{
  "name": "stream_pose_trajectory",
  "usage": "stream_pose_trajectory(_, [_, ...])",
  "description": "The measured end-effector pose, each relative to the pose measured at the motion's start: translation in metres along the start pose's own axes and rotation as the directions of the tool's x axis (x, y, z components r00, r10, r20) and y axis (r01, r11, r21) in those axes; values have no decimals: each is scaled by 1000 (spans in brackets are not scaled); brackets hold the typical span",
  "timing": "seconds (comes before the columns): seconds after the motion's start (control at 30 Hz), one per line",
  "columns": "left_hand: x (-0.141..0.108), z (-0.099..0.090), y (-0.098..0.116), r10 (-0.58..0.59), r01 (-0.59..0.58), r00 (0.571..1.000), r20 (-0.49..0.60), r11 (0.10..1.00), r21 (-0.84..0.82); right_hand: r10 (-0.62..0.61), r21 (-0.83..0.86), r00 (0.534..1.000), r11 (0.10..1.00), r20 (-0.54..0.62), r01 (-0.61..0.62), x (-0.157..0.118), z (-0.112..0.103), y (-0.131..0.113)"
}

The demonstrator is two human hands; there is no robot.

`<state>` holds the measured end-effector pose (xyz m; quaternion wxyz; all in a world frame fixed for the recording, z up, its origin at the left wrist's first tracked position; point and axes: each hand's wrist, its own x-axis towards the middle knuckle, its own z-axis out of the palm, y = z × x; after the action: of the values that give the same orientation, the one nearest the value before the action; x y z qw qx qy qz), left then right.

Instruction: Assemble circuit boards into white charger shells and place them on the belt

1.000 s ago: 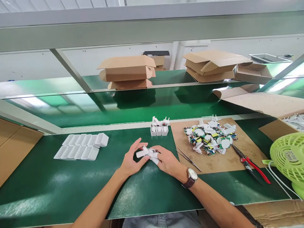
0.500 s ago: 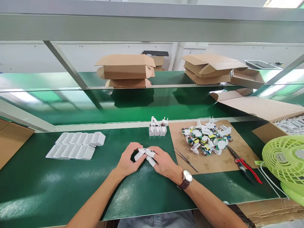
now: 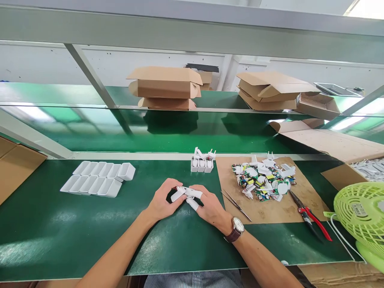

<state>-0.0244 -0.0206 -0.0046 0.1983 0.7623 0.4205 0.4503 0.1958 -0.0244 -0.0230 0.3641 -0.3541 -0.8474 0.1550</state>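
Note:
My left hand (image 3: 165, 202) and my right hand (image 3: 208, 205) meet above the green bench top. Both are closed on a small white plastic part (image 3: 179, 194), pinched between thumbs and fingertips. Its exact kind is partly hidden by my fingers. White coverings that look like finger cots show on fingertips of my right hand. Beyond the hands stand several white plastic cases (image 3: 202, 166), with white pieces and plug pins sticking out on top. To the right lies a heap of circuit boards with white plastic parts (image 3: 264, 178).
Two rows of white open cases (image 3: 96, 182) lie at left. Tweezers (image 3: 237, 206) and red-handled pliers (image 3: 310, 216) rest on or over the brown cardboard sheet (image 3: 223, 172). A green fan (image 3: 360, 216) stands at right. Cardboard boxes (image 3: 165, 86) sit on the shelf.
The camera view has tilted and shifted slightly. My hands stay together on the white part; my right fingers have shifted a little, showing more of it.

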Motion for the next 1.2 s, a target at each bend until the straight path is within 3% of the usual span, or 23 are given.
stream_pose_trajectory(0.2, [-1,0,-1,-13,13,1000,27,1000,-28,-92,-127,995,987,23,95,-4,2,4])
stream_pose_trajectory(0.4, [-2,-1,-2,-46,48,998,51,998,-36,32,18,999,999,-12,-32,2,-1,-1])
stream_pose_trajectory(0.63, [-2,-1,-3,-79,82,995,59,996,-39,-14,0,998,1000,61,14,7,-2,-6])
stream_pose_trajectory(0.77, [-2,-1,-2,-71,74,996,54,996,-41,80,47,997,996,24,-81,4,1,-3])
stream_pose_trajectory(0.93, [-3,0,-4,-63,65,997,48,997,-40,49,98,998,994,40,-53,-2,5,4])
stream_pose_trajectory(1.0, [-4,1,-6,-77,79,996,37,996,-47,108,159,993,981,48,-115,-2,7,3])
stream_pose_trajectory(1.1, [-7,3,-8,-73,73,997,1,995,-75,330,419,943,852,34,-313,2,9,-2])
stream_pose_trajectory(1.2, [-9,6,-5,18,-19,1000,-23,999,-39,545,744,826,489,148,-456,10,8,-9])
